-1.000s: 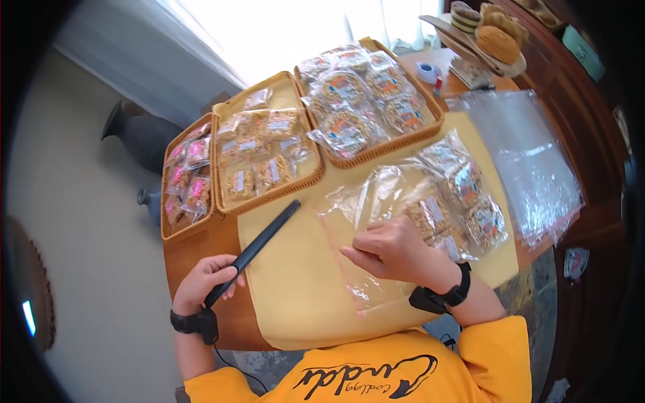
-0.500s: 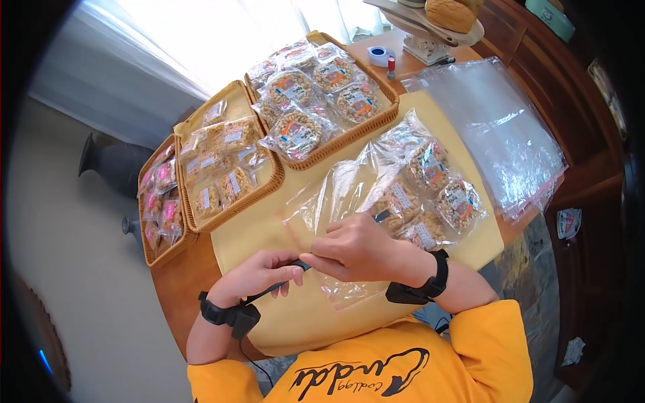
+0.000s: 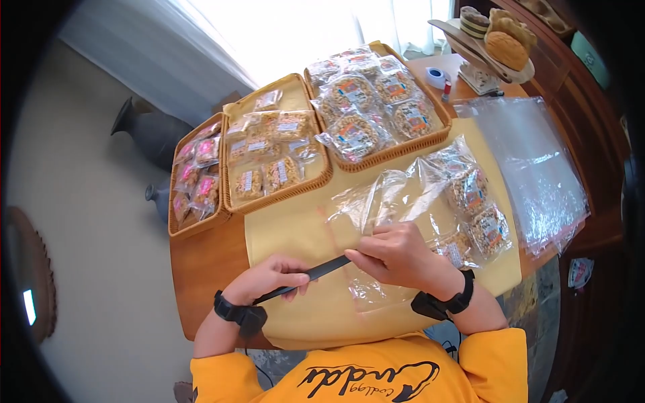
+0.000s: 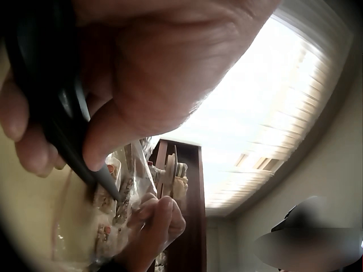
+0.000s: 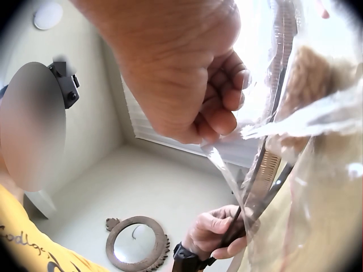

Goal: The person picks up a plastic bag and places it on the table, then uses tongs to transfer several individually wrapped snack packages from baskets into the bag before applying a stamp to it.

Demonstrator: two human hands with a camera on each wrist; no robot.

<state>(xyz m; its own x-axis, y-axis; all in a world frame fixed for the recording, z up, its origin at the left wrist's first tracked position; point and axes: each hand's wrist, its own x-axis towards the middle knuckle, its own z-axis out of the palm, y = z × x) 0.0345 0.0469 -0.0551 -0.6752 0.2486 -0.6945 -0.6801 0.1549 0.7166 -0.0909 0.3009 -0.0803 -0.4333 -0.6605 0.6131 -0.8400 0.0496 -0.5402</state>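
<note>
My left hand (image 3: 269,277) grips one end of a long, slim black clip-like tool (image 3: 327,269), thumb on top. Two narrow arms of it spread apart in the right wrist view. A big clear plastic bag (image 3: 383,198) lies flat, with several wrapped puffed-grain snacks (image 3: 468,190) inside. At the bag's near side my right hand (image 3: 400,252), fingers curled, pinches the clear film (image 5: 224,170). The tool's far end reaches the right thumb in the head view and is hidden past it. In the right wrist view, both arms overlap the film.
Three wicker trays, the left (image 3: 176,218), middle (image 3: 275,200) and right (image 3: 396,151), hold wrapped snacks at the back. Flat clear bags (image 3: 541,168) lie to the right. Behind them are a tape roll (image 3: 435,76) and a stand with bread (image 3: 507,48). Yellow cloth (image 3: 295,235) covers the table.
My left hand has brought the black tool rightward, from pointing away over the cloth to meeting the right hand. The right hand stays at the bag. The head view has shifted and swung back.
</note>
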